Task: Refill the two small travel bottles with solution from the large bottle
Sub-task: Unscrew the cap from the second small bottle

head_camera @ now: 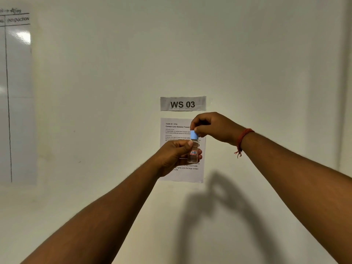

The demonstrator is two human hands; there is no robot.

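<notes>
While both my forearms reach up and out in front of me, my left hand (176,154) wraps its grip round the body of a small travel bottle (193,151), thumb laid across the shoulder and fingertips showing past the far side, and my right hand (209,128) pinches the pale blue cap (194,134) from above between thumb and fingers. A braided red thread (242,139) sits on my right wrist, its loose ends hanging. I hold the bottle upright at about chest height, close to the wall, with no bench in view below it. I judge the step to be turning this cap, though I cannot tell whether on or off; to do it well I would keep the left grip firm and still on the smooth clear body, let only the right fingertips rotate the cap, and keep the bottle vertical so nothing spills. The body looks like clear glass or hard plastic, round with a narrowed neck, and bears a white sticker marked 7B in blue with a red outline; how much liquid is inside I cannot tell. The cap is a matte, short cylinder. Just behind, a printed task sheet (177,130) is stuck flat on the wall (266,73), under a strip reading WS 03 (182,103); far left hangs a glossy whiteboard (18,92).
</notes>
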